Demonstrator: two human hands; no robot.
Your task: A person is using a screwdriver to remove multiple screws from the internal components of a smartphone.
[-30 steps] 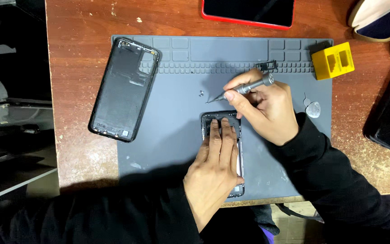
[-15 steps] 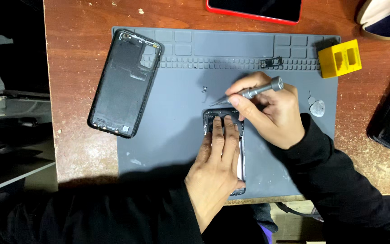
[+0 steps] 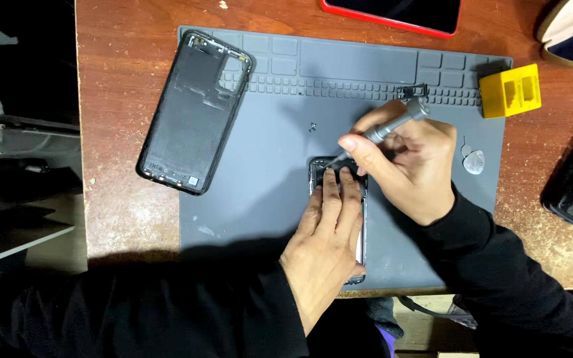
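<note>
I log the grey work mat (image 3: pixel 266 172) as landmark; it lies on a worn reddish wooden table (image 3: pixel 121 219). Near the mat's lower middle lies an opened phone (image 3: pixel 361 199), mostly covered. My left hand (image 3: pixel 326 238) rests flat on it, fingers pressed together and extended, holding it down rather than pinching. My right hand (image 3: pixel 406 162) pinches a slim grey screwdriver (image 3: pixel 392 122) between thumb and fingertips; its tip meets the phone's upper edge just above the left fingertips. On the mat's upper left, partly overhanging its left edge, lies a black phone back cover (image 3: pixel 193 113), inner side up, nothing inside it that I can make out. The moulded compartments along the mat's top edge look bare, except a small black part (image 3: pixel 412 89) at the ridged strip. A tiny screw (image 3: pixel 312 126) sits loose mid-mat. At the mat's upper right corner stands a yellow block (image 3: pixel 510 91) with two slots; contents not discernible. A pale pick (image 3: pixel 473 161) lies at the right edge.
</note>
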